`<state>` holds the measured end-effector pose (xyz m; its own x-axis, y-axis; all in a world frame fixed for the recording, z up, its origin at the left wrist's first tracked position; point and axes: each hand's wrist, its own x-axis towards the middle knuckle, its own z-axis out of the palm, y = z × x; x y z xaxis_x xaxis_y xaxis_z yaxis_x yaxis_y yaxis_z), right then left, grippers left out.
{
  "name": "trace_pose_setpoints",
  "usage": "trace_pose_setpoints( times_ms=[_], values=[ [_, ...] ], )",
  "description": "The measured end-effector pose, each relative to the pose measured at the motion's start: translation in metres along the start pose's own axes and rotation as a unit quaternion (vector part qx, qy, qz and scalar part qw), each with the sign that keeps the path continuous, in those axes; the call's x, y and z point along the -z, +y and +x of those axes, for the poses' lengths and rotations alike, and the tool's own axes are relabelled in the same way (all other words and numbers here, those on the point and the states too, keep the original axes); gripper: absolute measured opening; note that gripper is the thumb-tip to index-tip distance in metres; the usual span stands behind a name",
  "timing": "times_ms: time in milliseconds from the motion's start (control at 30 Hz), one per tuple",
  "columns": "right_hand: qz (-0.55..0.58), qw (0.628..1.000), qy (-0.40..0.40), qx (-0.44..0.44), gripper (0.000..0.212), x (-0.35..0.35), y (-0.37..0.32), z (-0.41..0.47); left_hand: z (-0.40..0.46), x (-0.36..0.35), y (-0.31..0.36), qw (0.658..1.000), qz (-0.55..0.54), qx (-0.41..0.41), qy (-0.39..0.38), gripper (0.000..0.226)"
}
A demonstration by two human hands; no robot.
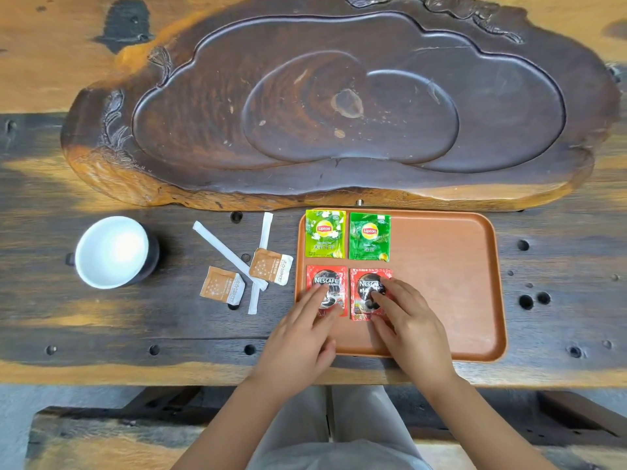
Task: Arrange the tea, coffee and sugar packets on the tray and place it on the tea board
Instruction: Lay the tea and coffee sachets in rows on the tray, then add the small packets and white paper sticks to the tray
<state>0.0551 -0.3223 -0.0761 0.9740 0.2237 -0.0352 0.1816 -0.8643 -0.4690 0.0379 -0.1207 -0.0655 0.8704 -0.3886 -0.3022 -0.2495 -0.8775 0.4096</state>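
An orange-brown tray [451,283] lies on the table in front of the dark carved tea board [339,106]. Two green tea packets [325,234] [369,236] sit side by side at the tray's far left. Below them lie two red coffee packets [325,281] [364,300]. My left hand [305,330] presses its fingertips flat on the left coffee packet. My right hand [410,323] presses on the right one. Neither hand grips anything. Left of the tray, on the table, lie two brown sugar sachets [222,285] [271,266] and two white sugar sticks [229,254] [260,262].
A white-lined dark cup [113,251] stands at the left of the table. The wooden table [101,327] has several round holes, and its near edge runs just under my wrists. A bench shows below.
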Motion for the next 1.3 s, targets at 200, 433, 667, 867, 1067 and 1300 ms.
trace_pose_setpoints(
  times_ms=[200, 433, 667, 867, 1067, 1300],
  values=[
    [-0.011, 1.0, -0.005, -0.001, 0.026, 0.0, 0.0, 0.001, 0.001, -0.001, -0.001, 1.0, -0.01, 0.006, -0.003, 0.046],
    [-0.018, 1.0, 0.001, -0.014, 0.025, -0.002, -0.005, 0.004, 0.002, -0.001, 0.0, 0.999, -0.03, 0.022, -0.007, 0.049],
    [-0.015, 1.0, 0.012, -0.017, 0.025, -0.002, -0.006, 0.007, 0.004, -0.002, 0.0, 0.998, -0.05, 0.03, 0.0, 0.049],
    [0.0, 1.0, 0.016, -0.024, 0.024, 0.001, -0.008, 0.007, 0.004, 0.0, 0.002, 0.996, -0.078, 0.038, -0.006, 0.054],
    [0.013, 0.997, 0.074, 0.009, 0.024, 0.013, -0.031, 0.024, -0.007, 0.039, -0.01, 0.979, -0.114, 0.105, 0.132, 0.052],
    [-0.028, 0.994, 0.002, 0.11, 0.041, -0.007, -0.082, 0.072, -0.033, 0.063, -0.082, 0.935, -0.057, 0.262, 0.231, 0.046]
  ],
)
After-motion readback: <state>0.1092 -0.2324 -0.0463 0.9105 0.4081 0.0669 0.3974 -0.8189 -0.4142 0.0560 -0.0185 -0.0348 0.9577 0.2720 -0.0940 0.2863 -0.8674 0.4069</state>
